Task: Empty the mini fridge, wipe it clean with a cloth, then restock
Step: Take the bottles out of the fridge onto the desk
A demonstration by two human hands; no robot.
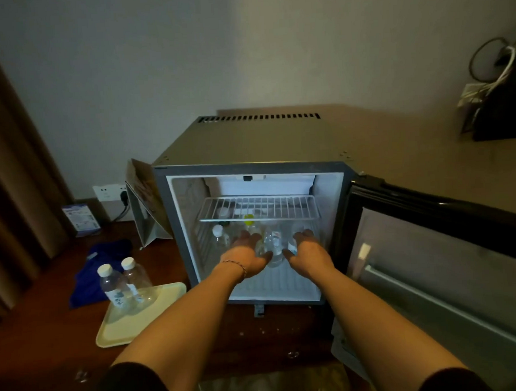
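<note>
The mini fridge [332,174] stands open, its door [437,264] swung out to the right. Both my hands reach into the lower compartment under the wire shelf [257,208]. My left hand [244,253] curls round a clear bottle [272,249] lying in the middle. My right hand [309,250] grips a clear bottle with a white label [291,247]. Behind them stand a white-capped bottle [218,234] and a yellow-capped bottle [249,219]. A blue cloth [94,261] lies left of the fridge.
A cream tray [166,292] at the front left holds two upright water bottles [111,283]. A paper bag [145,206] leans against the fridge's left side, near a wall socket [107,193] and a blue box [80,219]. A black bag [498,111] stands at the far right.
</note>
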